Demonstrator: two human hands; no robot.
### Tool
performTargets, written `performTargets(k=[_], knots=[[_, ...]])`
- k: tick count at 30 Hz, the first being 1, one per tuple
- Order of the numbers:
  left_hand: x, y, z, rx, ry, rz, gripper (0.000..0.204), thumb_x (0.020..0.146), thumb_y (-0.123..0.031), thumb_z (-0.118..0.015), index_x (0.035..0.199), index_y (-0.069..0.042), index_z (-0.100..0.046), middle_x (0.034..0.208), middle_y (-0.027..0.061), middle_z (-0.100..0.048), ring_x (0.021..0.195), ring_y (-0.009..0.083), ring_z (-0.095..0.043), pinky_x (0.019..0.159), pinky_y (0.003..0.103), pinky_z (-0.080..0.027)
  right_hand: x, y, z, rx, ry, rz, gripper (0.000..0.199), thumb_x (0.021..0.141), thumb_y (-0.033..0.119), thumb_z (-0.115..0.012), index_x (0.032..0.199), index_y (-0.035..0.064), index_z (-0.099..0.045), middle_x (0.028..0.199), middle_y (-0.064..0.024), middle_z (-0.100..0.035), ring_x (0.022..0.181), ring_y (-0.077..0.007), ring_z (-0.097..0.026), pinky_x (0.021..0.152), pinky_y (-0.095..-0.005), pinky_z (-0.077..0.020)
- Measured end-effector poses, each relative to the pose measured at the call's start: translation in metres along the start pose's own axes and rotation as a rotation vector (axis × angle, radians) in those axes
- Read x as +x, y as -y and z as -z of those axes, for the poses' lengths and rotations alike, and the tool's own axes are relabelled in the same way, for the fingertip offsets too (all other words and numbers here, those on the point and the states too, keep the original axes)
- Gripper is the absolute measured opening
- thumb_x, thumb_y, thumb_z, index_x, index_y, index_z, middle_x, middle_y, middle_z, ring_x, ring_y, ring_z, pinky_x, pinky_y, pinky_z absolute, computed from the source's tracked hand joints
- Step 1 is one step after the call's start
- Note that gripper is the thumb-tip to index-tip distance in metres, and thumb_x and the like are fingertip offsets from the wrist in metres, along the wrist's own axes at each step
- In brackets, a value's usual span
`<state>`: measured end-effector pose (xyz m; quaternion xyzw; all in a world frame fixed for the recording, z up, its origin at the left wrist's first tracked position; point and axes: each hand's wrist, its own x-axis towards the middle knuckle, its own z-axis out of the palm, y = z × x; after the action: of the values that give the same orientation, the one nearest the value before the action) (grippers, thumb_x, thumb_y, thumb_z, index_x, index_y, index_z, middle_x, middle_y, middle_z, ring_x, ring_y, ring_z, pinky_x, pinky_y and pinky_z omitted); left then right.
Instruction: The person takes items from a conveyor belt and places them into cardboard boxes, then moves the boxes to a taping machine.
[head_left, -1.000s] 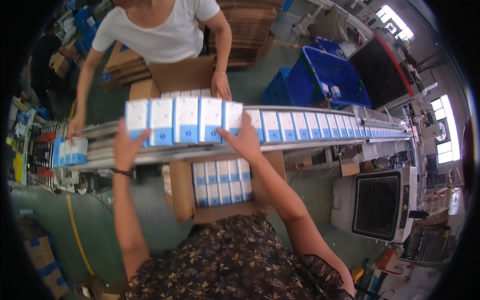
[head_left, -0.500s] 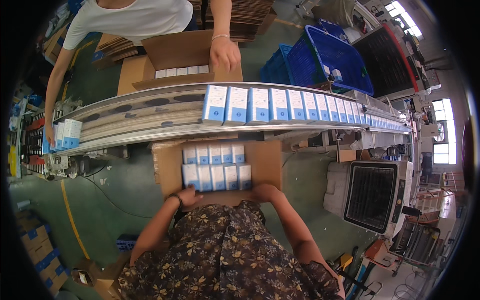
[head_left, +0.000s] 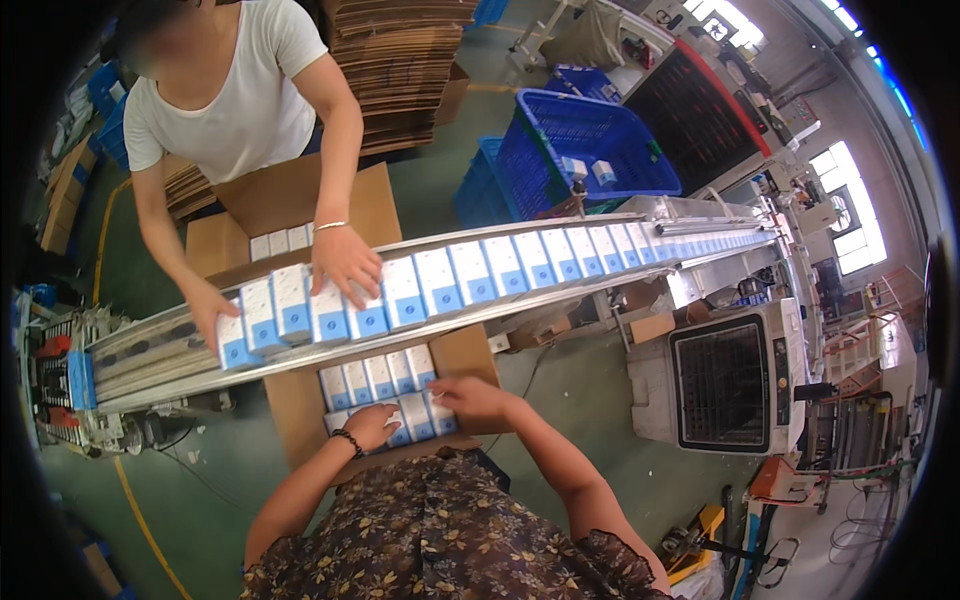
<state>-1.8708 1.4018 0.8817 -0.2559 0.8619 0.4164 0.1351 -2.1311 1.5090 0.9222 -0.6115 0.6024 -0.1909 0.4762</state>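
I have both hands inside the open brown carton (head_left: 287, 415), working at the near row of white-and-blue boxes (head_left: 412, 412). The left hand (head_left: 372, 427) lies palm down over that row, its fingers loosely curved across the tops. The right hand (head_left: 470, 396) reaches in at the row's right end, half open, with its fingertips at the last box. I can't tell whether either hand has a real grip or only touches; the fingers' undersides are hidden.

The far row (head_left: 372, 378) stands just beyond, close against the near one, so my first worry is a snag: if I push unevenly, a box could catch its neighbour, tilt or dent a corner. Squeezing hard from the right end could bow the row upward. The right flap (head_left: 462, 352) stands close to my right forearm, and knocking it could shift the whole carton.

Above, the conveyor (head_left: 150, 350) carries a line of boxes (head_left: 440, 282), with the co-worker's hands (head_left: 345, 262) on its left end. Those boxes stand unevenly; a bump there could tip one over the near rail toward my hands.
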Motion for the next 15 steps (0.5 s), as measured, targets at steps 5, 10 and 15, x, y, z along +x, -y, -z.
performTargets(k=[5,10,15], knots=[[0.011,-0.055,0.045,-0.076,-0.225,-0.188,0.029,0.093,-0.02,-0.057,0.116,-0.005,-0.063,0.103,0.0144,-0.066,0.095,0.0329,-0.062,0.084,0.042,-0.05,-0.029,0.001,0.109,0.036,-0.825,-0.026,0.031,0.094,0.017,-0.06,0.121,0.0033,-0.059,0.107,-0.019,-0.066,0.098,-0.0316,-0.064,0.082,-0.0365,-0.0521],[0.009,-0.071,0.056,-0.107,-0.333,-0.293,0.027,0.093,-0.021,-0.056,0.115,-0.006,-0.062,0.097,0.0131,-0.064,0.09,0.0321,-0.062,0.078,0.043,-0.05,0.001,-0.012,0.14,-0.458,-0.979,0.0,0.037,0.087,0.014,-0.065,0.12,0.0001,-0.058,0.121,-0.0207,-0.059,0.109,-0.0387,-0.056,0.091,-0.0439,-0.0476],[-0.02,-0.064,0.078,-0.089,-0.629,-0.193,0.017,0.089,-0.009,-0.059,0.102,-0.003,-0.067,0.1,0.0146,-0.064,0.093,0.0337,-0.06,0.082,0.042,-0.049,0.036,-0.009,0.133,-0.659,-0.971,-0.155,0.048,0.084,0.024,-0.07,0.12,-0.0061,-0.056,0.118,-0.0226,-0.058,0.108,-0.0405,-0.052,0.092,-0.045,-0.0456]])
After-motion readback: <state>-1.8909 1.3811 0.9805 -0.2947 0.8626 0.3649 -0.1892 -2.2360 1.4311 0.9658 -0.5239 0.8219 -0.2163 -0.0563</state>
